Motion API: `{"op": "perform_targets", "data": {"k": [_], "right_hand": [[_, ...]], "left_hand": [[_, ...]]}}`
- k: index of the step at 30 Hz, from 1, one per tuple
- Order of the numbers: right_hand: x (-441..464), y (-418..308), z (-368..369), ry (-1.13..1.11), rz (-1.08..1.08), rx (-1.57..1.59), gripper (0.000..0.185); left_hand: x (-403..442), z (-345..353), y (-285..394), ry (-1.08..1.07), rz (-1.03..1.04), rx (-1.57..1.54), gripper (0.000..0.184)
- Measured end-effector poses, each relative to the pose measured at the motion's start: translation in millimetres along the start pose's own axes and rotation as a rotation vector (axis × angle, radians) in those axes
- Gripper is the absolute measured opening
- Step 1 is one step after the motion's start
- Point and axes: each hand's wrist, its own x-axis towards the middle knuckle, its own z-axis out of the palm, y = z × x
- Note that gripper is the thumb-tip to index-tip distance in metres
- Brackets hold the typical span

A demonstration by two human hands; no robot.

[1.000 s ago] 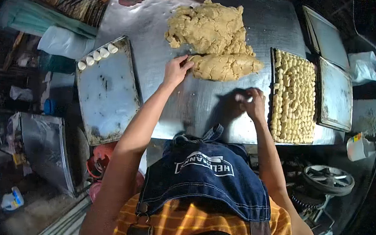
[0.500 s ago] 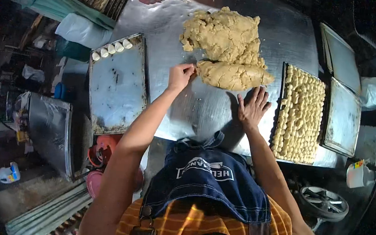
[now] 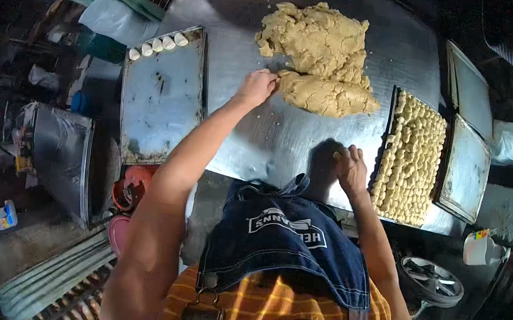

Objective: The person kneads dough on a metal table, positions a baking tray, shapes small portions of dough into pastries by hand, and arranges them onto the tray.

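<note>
A thick roll of yellowish dough [image 3: 332,98] lies on the metal table, just in front of a larger, cracked mound of dough [image 3: 319,38]. At the roll's left end is my left hand [image 3: 258,88], its fingers closed in a pinch against the dough. My right hand [image 3: 352,170] hovers near the front edge with its fingers curled in, apart from the roll. A small pale spot shows by its thumb; whether that is dough or the thumb tip, I cannot make out. To its right, a tray [image 3: 390,121] carries rows of small shaped dough pieces [image 3: 410,157].
On the left, a worn baking tray [image 3: 161,103] holds several pale dough pieces [image 3: 157,44] along its far edge. More flat trays [image 3: 467,169] lie at the right. A white plastic jug [image 3: 481,249] is beyond the table's right front corner. The metal table [image 3: 258,144] ends close to my apron.
My right hand has pulled back from the roll toward the front edge, and its spread fingers have curled. My left hand stays at the roll's left end. The view has shifted slightly.
</note>
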Motion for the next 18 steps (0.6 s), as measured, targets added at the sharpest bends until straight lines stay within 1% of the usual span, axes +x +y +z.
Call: {"op": "perform_targets", "data": {"k": [1,3,5,9,10,14,15,17,18], "right_hand": [[6.2,5.1,-2.3,-0.007,0.015,0.034,0.035],[13.7,12.9,-4.5,-0.015,0.07,0.112,0.033],[6.7,9.5,-6.0,-0.012,0.124,0.149,0.032],[-12.1,-17.2,-6.1,0.295,0.7,1.483,0.025],[-15.1,-18.8,-2.4,0.305,0.709,1.475,0.025],[-12.1,-14.3,18.7,0.181,0.686,1.986,0.031],[-4.4,-20.5,10.0,0.167,0.684,1.965,0.033],[10.1,-38.9,-3.7,0.147,0.687,1.958,0.036],[24.3,-44.1,-6.9,0.11,0.667,1.797,0.034]], "left_hand": [[-1.0,-9.1,-6.4,-0.056,0.027,-0.022,0.025],[-14.5,-22.7,-17.1,-0.065,0.082,-0.095,0.025],[-19.6,-19.6,-17.1,-0.077,0.133,-0.169,0.024],[-29.7,4.1,-18.7,0.214,0.253,0.067,0.023],[-28.9,1.5,-15.7,0.212,0.26,0.056,0.023],[-19.9,-30.3,-2.4,-0.188,-0.142,-0.399,0.025],[-17.7,-33.0,-0.7,-0.177,-0.135,-0.39,0.025],[-34.9,-28.0,3.9,-0.183,-0.401,-0.944,0.028],[-48.2,-22.8,7.1,-0.184,-0.542,-1.221,0.03]]}}
